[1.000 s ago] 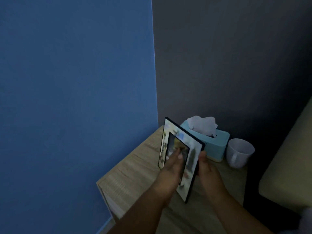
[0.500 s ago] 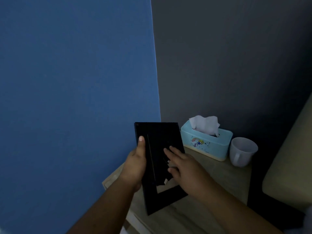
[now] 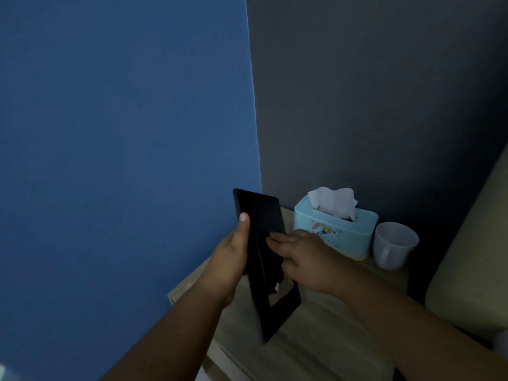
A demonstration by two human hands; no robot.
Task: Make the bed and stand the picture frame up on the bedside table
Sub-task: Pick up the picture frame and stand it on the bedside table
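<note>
Picture frame (image 3: 261, 215) is held low over the bedside table (image 3: 316, 342), now flipped back-to-camera and more edge-on than half a second ago. Left hand (image 3: 231, 259) grips its left edge; right hand (image 3: 305, 257) lays straightish fingers on the back. Easel stand (image 3: 284, 301) looks swung out, so set-down is probably next.

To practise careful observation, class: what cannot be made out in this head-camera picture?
- Front of the picture frame: turned away, head view shows only its black back.
- Fingers of the left hand: hidden behind the frame.
- The bed: cut off by the right edge; bedding unseen.
</note>
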